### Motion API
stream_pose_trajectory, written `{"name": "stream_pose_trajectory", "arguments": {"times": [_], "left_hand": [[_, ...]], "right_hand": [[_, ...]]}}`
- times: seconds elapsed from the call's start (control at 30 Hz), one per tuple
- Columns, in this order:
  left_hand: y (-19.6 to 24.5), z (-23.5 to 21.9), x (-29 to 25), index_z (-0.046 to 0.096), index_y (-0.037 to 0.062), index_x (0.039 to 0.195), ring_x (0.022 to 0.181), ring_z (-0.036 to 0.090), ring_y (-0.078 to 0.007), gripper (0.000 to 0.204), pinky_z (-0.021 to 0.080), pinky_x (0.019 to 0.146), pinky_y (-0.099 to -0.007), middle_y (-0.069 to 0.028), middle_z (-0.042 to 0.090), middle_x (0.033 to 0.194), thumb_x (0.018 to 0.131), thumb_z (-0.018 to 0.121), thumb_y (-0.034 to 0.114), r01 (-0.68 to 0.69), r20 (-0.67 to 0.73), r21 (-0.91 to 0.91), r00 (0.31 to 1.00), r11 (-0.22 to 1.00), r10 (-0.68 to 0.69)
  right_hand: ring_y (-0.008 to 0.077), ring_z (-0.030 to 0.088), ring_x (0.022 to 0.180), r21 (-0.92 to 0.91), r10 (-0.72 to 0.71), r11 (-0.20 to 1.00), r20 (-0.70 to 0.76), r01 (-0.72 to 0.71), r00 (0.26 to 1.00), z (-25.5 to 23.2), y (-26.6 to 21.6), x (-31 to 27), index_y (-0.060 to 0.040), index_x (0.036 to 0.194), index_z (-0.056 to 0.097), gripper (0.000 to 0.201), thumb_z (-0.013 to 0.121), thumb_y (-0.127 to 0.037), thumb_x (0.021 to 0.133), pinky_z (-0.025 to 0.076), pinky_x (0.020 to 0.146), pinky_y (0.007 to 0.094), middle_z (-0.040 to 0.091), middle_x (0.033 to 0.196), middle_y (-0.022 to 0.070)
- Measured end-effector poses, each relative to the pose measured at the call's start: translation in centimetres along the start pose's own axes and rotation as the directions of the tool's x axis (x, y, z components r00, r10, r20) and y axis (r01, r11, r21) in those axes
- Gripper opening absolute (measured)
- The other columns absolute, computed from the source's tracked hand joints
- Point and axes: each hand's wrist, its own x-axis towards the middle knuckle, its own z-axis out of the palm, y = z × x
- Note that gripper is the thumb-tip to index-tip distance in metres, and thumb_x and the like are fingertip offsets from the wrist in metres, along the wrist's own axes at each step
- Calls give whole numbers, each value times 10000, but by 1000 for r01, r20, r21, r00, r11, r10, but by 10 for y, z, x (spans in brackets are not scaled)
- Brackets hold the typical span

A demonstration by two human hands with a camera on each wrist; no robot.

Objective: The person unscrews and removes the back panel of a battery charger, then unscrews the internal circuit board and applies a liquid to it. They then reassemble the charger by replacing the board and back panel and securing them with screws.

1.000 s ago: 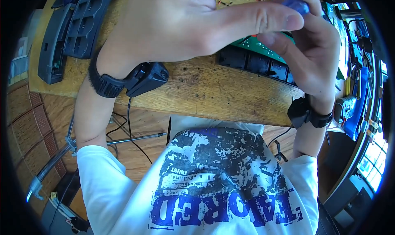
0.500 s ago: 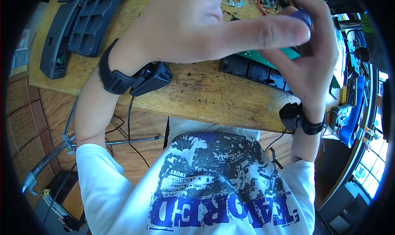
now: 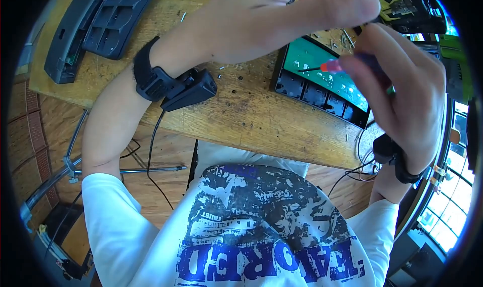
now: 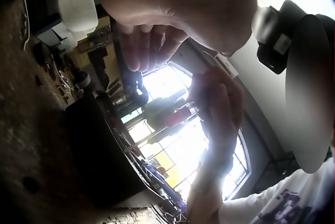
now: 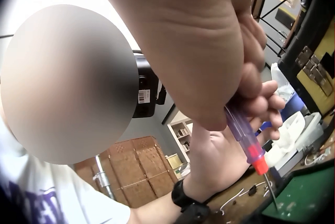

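Note:
A screwdriver with a purple handle and red collar [image 3: 330, 66] is gripped in the right hand [image 3: 402, 86]; its thin shaft points left over a green circuit board [image 3: 307, 56]. In the right wrist view the handle [image 5: 242, 129] slants down and the tip meets the board [image 5: 301, 198]. The board lies in a black casing [image 3: 297, 87] on the wooden table. Above the casing's left side, the left hand [image 3: 282, 25] is stretched out with its thumb extended. The right wrist view shows its palm [image 5: 217, 153] beside the screwdriver, fingers loosely bent and holding nothing.
Two long black plastic parts [image 3: 108, 25] [image 3: 70, 45] lie at the table's left. A black case with a yellow interior [image 3: 402, 5] stands at the back right. Small metal bits and cables lie around the board. The table's front edge [image 3: 241, 136] runs near the person's shirt.
The right hand has moved down and right, away from the left thumb, and the screwdriver's shaft now shows over the board. The left hand has shifted up, and more of the board is visible.

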Motion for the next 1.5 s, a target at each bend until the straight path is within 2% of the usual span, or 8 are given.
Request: {"name": "stream_pose_trajectory", "arguments": {"times": [0.13,0.2,0.33,0.63,0.73,0.8,1.0,1.5], "left_hand": [[-18,-6,7,640,-123,1356,1134,636,-254,687,493,1002,-359,-209,676,1213,1136,551,523,-98,19,-165,995,981,103],[20,-9,13,644,-120,1348,1147,632,-257,686,483,1007,-361,-198,686,1202,1150,512,523,163,55,126,984,979,-171],[-30,-11,4,644,-125,1343,1108,621,-249,681,485,990,-365,-178,688,1158,1161,478,510,-100,10,-8,995,995,100],[-1,-29,14,625,-119,1377,967,596,-149,604,482,888,-296,-110,671,1106,1166,488,430,200,-61,-76,977,977,-205],[-4,-59,20,640,-24,1426,932,593,-154,526,494,879,-289,-107,694,1120,1131,601,410,324,295,-39,908,945,-299],[-8,-51,10,721,30,967,810,681,-225,87,543,738,-337,-74,710,947,922,788,62,20,384,586,873,810,-300],[-6,-47,-1,701,-5,888,920,618,-263,195,529,775,-388,-75,554,941,784,865,12,-63,478,596,829,800,-291],[5,-24,2,697,1,789,930,527,-232,124,419,943,-425,-48,462,898,716,757,81,-250,519,758,790,602,-326]], "right_hand": [[276,667,667,-193,86,979,63,-73,994,7,12,-3,-14,976,675,239,810,-211,974,498,592,380,691,859,120],[301,654,692,-67,78,995,89,-73,993,12,12,-3,-32,986,649,215,779,-203,994,509,630,369,675,849,114],[295,679,729,381,171,911,7,-160,985,13,-1,-2,4,1085,616,268,817,-87,933,550,702,371,669,884,126],[219,629,597,-8,104,995,28,-104,994,11,0,-1,-10,951,638,283,854,-191,932,492,546,330,634,773,93],[199,627,589,14,204,979,41,-205,978,13,2,-10,-9,938,653,256,834,-190,958,479,538,319,656,776,87],[182,634,600,107,262,958,48,-266,964,11,5,-19,-2,937,664,227,819,-164,977,478,543,310,674,792,85],[133,675,709,290,541,807,-16,-514,841,4,14,-52,47,972,708,141,707,-75,1043,468,599,239,727,859,100],[163,667,733,441,617,726,-80,-528,783,30,26,-87,40,960,708,132,757,-79,990,491,669,267,721,861,116]]}}
